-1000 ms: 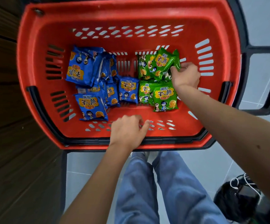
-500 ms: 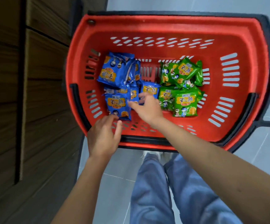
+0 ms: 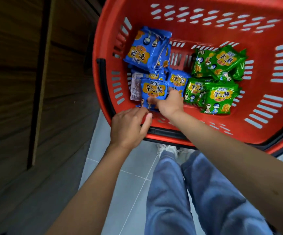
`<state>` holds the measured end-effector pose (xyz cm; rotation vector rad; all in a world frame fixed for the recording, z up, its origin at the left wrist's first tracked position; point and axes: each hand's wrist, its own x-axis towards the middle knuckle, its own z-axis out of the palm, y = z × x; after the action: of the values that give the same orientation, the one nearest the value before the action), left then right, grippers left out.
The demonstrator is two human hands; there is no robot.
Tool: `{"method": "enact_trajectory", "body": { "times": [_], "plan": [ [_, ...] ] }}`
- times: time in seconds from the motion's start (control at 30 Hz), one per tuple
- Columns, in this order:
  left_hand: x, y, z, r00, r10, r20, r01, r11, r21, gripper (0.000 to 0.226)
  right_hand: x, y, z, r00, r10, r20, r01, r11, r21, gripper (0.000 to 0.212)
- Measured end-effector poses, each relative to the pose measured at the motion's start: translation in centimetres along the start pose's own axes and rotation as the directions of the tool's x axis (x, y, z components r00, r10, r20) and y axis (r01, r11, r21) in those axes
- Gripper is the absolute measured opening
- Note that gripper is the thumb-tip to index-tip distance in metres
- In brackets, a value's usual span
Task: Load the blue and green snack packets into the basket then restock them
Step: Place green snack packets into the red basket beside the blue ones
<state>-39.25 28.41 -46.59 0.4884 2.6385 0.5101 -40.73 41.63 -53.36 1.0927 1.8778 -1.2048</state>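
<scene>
Right hand [image 3: 168, 103] grips blue packet [image 3: 153, 89] printed "掌心脆".

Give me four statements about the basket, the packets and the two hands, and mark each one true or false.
1. The blue packets lie left of the green packets in the red basket. True.
2. The right hand is on a green packet. False: it is on a blue one.
3. The left hand is at the basket's near rim. True.
4. The basket holds only green packets. False: both colours are inside.
</scene>
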Motion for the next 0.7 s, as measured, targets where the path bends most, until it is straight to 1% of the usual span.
{"method": "enact_trajectory", "body": {
  "times": [0.03, 0.07, 0.1, 0.13, 0.17, 0.2, 0.23, 0.27, 0.3, 0.33, 0.37, 0.4, 0.47, 0.5, 0.6, 0.63, 0.7],
  "plan": [
    [0.2, 0.2, -0.1, 0.997, -0.074, -0.027, 0.072, 0.996, -0.055, 0.031, -0.4, 0.0, -0.4, 1.0, -0.004, -0.027, 0.004, 1.0, 0.026, 0.05],
    [0.5, 0.5, -0.3, 0.98, -0.19, -0.052, 0.18, 0.972, -0.149, 0.027, -0.8, 0.0, -0.8, 0.999, -0.012, -0.049, 0.015, 0.997, 0.071, 0.044],
    [1.0, 0.8, -0.5, 0.944, -0.322, -0.074, 0.291, 0.917, -0.274, 0.023, -1.2, -0.1, -1.3, 0.999, -0.02, -0.05, 0.027, 0.989, 0.144, 0.038],
    [1.6, 1.1, -0.8, 0.894, -0.439, -0.091, 0.37, 0.837, -0.404, 0.021, -1.7, -0.3, -1.8, 0.999, -0.032, -0.022, 0.036, 0.972, 0.231, 0.032],
    [2.3, 1.2, -1.1, 0.843, -0.529, -0.1, 0.418, 0.76, -0.498, 0.019, -2.2, -0.6, -2.3, 0.998, -0.053, 0.031, 0.041, 0.949, 0.313, 0.026],
    [3.1, 1.4, -1.4, 0.801, -0.593, -0.081, 0.457, 0.693, -0.557, 0.019, -2.7, -1.0, -2.8, 0.992, -0.087, 0.096, 0.046, 0.927, 0.373, 0.023],
    [4.0, 1.3, -1.8, 0.769, -0.639, -0.01, 0.5, 0.612, -0.613, 0.021, -3.1, -1.4, -3.2, 0.978, -0.13, 0.164, 0.052, 0.911, 0.409, 0.021],
    [4.8, 1.3, -2.0, 0.734, -0.67, 0.108, 0.548, 0.491, -0.677, 0.024, -3.5, -1.9, -3.6, 0.96, -0.165, 0.226, 0.06, 0.911, 0.408, 0.021],
    [5.6, 1.2, -2.3, 0.694, -0.673, 0.255, 0.595, 0.337, -0.73, 0.024, -3.8, -2.5, -3.9, 0.944, -0.184, 0.275, 0.07, 0.924, 0.377, 0.022],
    [6.1, 1.2, -2.6, 0.656, -0.651, 0.382, 0.639, 0.21, -0.74, 0.025, -3.8, -3.0, -4.0, 0.931, -0.191, 0.311, 0.084, 0.941, 0.328, 0.024],
    [6.3, 1.1, -2.9, 0.643, -0.621, 0.45, 0.662, 0.154, -0.734, 0.028, -3.6, -3.6, -4.1, 0.921, -0.189, 0.34, 0.094, 0.956, 0.276, 0.025],
    [6.5, 0.9, -3.2, 0.659, -0.596, 0.458, 0.664, 0.177, -0.727, 0.031, -3.2, -4.3, -4.2, 0.919, -0.164, 0.358, 0.086, 0.971, 0.224, 0.027],
    [6.5, 0.2, -3.6, 0.72, -0.595, 0.358, 0.611, 0.299, -0.733, 0.035, -1.9, -5.7, -4.5, 0.94, -0.072, 0.333, 0.018, 0.987, 0.163, 0.033],
    [6.5, -0.2, -3.8, 0.737, -0.602, 0.305, 0.58, 0.333, -0.744, 0.034, -1.1, -6.4, -4.5, 0.957, -0.056, 0.285, 0.006, 0.985, 0.173, 0.035],
    [6.1, -0.8, -4.4, 0.747, -0.627, 0.221, 0.529, 0.359, -0.769, 0.016, 2.0, -8.1, -4.0, 0.995, -0.08, 0.057, 0.067, 0.977, 0.201, 0.032],
    [5.9, -0.9, -4.5, 0.738, -0.641, 0.209, 0.529, 0.358, -0.77, 0.015, 3.0, -8.5, -3.6, 0.998, -0.07, 0.003, 0.069, 0.982, 0.175, 0.036],
    [5.3, -1.1, -4.4, 0.722, -0.661, 0.204, 0.522, 0.327, -0.788, 0.013, 4.5, -9.3, -2.5, 0.998, -0.041, -0.053, 0.046, 0.993, 0.107, 0.052]
  ]
}}
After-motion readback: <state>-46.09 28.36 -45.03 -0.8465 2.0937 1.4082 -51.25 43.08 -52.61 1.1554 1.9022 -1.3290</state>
